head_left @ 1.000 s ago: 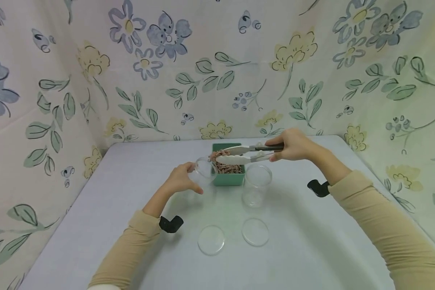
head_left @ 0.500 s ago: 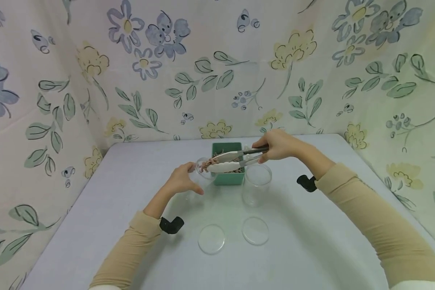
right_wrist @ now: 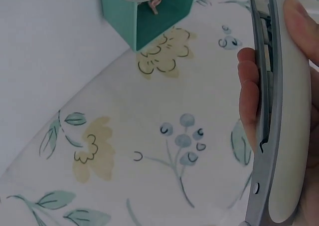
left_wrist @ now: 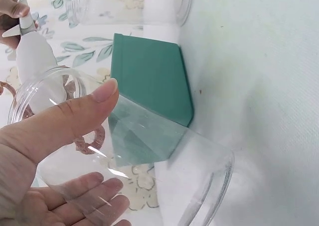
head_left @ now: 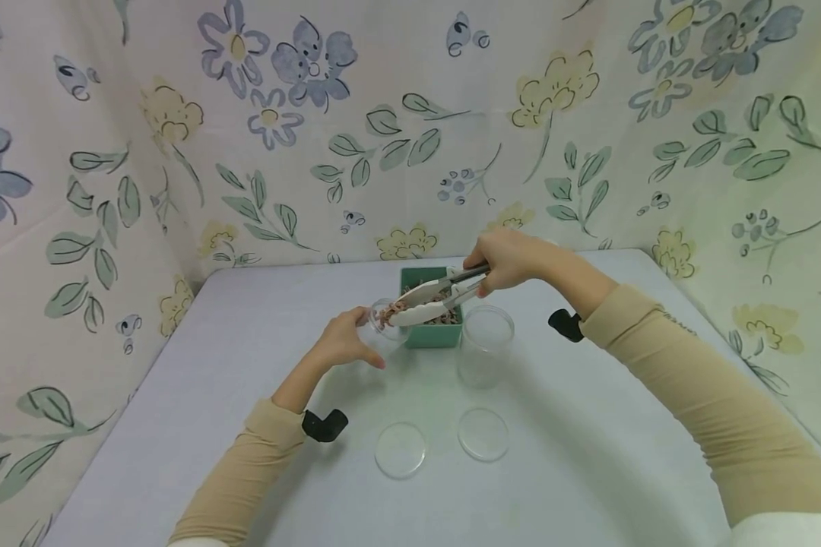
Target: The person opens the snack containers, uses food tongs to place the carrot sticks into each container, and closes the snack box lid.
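My left hand (head_left: 345,339) holds a clear jar (left_wrist: 169,141) between thumb and fingers, tilted with its mouth toward the tongs. In my right hand (head_left: 509,258) are tongs (head_left: 420,312) with white tips and metal-and-black handles. Their tips are at the jar's mouth with a clump of brown curled strips (head_left: 387,312), some of which show inside the jar in the left wrist view. Just behind and to the right stands a green box (head_left: 432,337) with more brown strips in it. The right wrist view shows the tongs' handle (right_wrist: 291,111) in my palm.
A second clear jar (head_left: 486,349) stands upright right of the green box. Two clear round lids (head_left: 400,450) lie on the white table (head_left: 554,471) nearer to me. A floral cloth (head_left: 383,114) hangs behind the table.
The tongs have moved left from over the green box to the jar's mouth, carrying brown strips. My right arm has followed to the left; my left hand stays nearly still.
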A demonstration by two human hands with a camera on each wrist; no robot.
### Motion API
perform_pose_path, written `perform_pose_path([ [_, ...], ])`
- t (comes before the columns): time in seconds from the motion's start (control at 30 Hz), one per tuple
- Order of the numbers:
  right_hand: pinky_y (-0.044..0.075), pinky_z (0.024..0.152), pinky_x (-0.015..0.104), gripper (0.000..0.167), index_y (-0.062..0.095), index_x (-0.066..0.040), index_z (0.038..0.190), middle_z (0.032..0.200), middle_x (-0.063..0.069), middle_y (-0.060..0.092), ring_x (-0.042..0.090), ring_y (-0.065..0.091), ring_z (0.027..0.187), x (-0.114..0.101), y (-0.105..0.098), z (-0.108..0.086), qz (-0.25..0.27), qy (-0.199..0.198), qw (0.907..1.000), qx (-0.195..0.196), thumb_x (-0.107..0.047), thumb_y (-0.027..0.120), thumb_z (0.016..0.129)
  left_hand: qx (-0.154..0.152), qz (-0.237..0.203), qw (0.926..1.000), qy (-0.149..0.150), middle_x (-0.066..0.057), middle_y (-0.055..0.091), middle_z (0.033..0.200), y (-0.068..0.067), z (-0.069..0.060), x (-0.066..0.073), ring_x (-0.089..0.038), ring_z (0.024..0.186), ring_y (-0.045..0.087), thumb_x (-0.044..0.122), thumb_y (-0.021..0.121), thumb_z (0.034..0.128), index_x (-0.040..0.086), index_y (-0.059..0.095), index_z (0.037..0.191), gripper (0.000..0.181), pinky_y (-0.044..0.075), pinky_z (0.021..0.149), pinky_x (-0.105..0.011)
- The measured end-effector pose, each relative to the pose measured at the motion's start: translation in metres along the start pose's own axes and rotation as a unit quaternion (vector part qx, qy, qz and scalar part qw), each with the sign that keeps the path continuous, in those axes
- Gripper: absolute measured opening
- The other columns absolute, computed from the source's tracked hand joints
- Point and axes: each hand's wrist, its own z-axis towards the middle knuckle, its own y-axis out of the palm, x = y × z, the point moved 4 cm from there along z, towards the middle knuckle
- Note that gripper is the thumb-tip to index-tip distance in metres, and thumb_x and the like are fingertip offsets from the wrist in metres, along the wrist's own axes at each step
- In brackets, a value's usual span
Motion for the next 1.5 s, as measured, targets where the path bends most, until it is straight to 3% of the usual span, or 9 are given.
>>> perform_pose_path([
  [0.27, 0.044, 0.052, 0.028, 0.029, 0.076, -0.002, 0.099, 0.069, -0.001, 0.067, 0.013, 0.048, 0.055, -0.008, -0.006, 0.004, -0.021, -0.008, 0.9997, -0.007, -0.012, 0.078, 0.072, 0.001, -0.003, 1.0, 0.005, -0.024, 0.053, 0.134, -0.001, 0.001, -0.002, -0.042, 0.124, 0.048, 0.016, 0.091, 0.0625, -0.007, 0.045, 0.137, 0.091, 0.041, 0.101, -0.053],
  [0.57, 0.045, 0.054, 0.028, 0.045, 0.07, 0.005, 0.113, 0.082, 0.008, 0.072, 0.015, 0.05, 0.058, -0.004, -0.009, 0.003, -0.018, 0.007, 0.9998, 0.008, -0.013, 0.078, 0.072, -0.006, -0.033, 0.9994, 0.004, -0.024, 0.053, 0.136, 0.001, 0.001, -0.003, -0.041, 0.127, 0.046, 0.011, 0.09, 0.0638, -0.005, 0.046, 0.137, 0.086, 0.037, 0.105, -0.056],
  [0.87, 0.046, 0.06, 0.031, 0.048, 0.068, 0.006, 0.116, 0.095, 0.012, 0.071, 0.019, 0.052, 0.069, 0.014, -0.014, -0.007, 0.011, 0.036, 0.9985, 0.041, -0.014, 0.078, 0.074, -0.007, -0.04, 0.9991, -0.005, -0.023, 0.054, 0.133, 0.0, 0.001, -0.005, -0.04, 0.121, 0.05, 0.012, 0.089, 0.064, -0.004, 0.046, 0.137, 0.086, 0.041, 0.102, -0.054],
  [1.0, 0.045, 0.058, 0.032, 0.048, 0.068, 0.006, 0.115, 0.091, 0.012, 0.071, 0.02, 0.051, 0.068, 0.026, -0.015, -0.014, 0.001, 0.06, 0.9971, 0.047, -0.016, 0.078, 0.073, 0.0, -0.036, 0.9993, -0.009, -0.022, 0.056, 0.13, 0.0, 0.0, -0.008, -0.04, 0.118, 0.051, 0.014, 0.089, 0.0639, -0.003, 0.047, 0.135, 0.084, 0.043, 0.099, -0.053],
  [1.17, 0.051, 0.06, 0.034, 0.051, 0.067, 0.009, 0.115, 0.092, 0.015, 0.072, 0.019, 0.058, 0.067, 0.037, -0.011, -0.02, -0.006, 0.08, 0.9963, 0.033, -0.018, 0.077, 0.073, 0.007, -0.04, 0.9991, -0.009, -0.021, 0.058, 0.124, -0.001, -0.004, -0.013, -0.039, 0.115, 0.053, 0.014, 0.09, 0.0644, -0.003, 0.049, 0.132, 0.081, 0.046, 0.096, -0.052],
  [1.23, 0.05, 0.057, 0.032, 0.054, 0.065, 0.01, 0.118, 0.083, 0.013, 0.07, 0.017, 0.056, 0.063, 0.042, -0.009, -0.021, -0.008, 0.091, 0.9954, 0.027, -0.018, 0.077, 0.074, 0.009, -0.046, 0.9989, -0.008, -0.022, 0.058, 0.126, -0.002, -0.006, -0.015, -0.039, 0.117, 0.052, 0.014, 0.09, 0.0644, -0.003, 0.05, 0.131, 0.08, 0.045, 0.097, -0.053],
  [1.4, 0.042, 0.057, 0.033, 0.056, 0.064, 0.008, 0.121, 0.067, 0.004, 0.057, 0.019, 0.044, 0.061, 0.045, -0.009, -0.019, -0.044, 0.115, 0.9921, 0.02, -0.019, 0.078, 0.074, 0.015, -0.048, 0.9987, -0.005, -0.024, 0.054, 0.133, -0.007, -0.009, -0.015, -0.041, 0.124, 0.048, 0.012, 0.089, 0.0637, -0.004, 0.048, 0.135, 0.084, 0.04, 0.102, -0.056],
  [1.5, 0.046, 0.061, 0.037, 0.048, 0.069, 0.004, 0.113, 0.075, 0.004, 0.06, 0.021, 0.049, 0.066, 0.039, -0.011, -0.012, -0.089, 0.118, 0.9889, 0.019, -0.02, 0.079, 0.073, 0.019, -0.041, 0.999, -0.003, -0.025, 0.053, 0.135, -0.01, -0.01, -0.012, -0.043, 0.124, 0.047, 0.012, 0.089, 0.0638, -0.004, 0.046, 0.137, 0.086, 0.041, 0.101, -0.056],
])
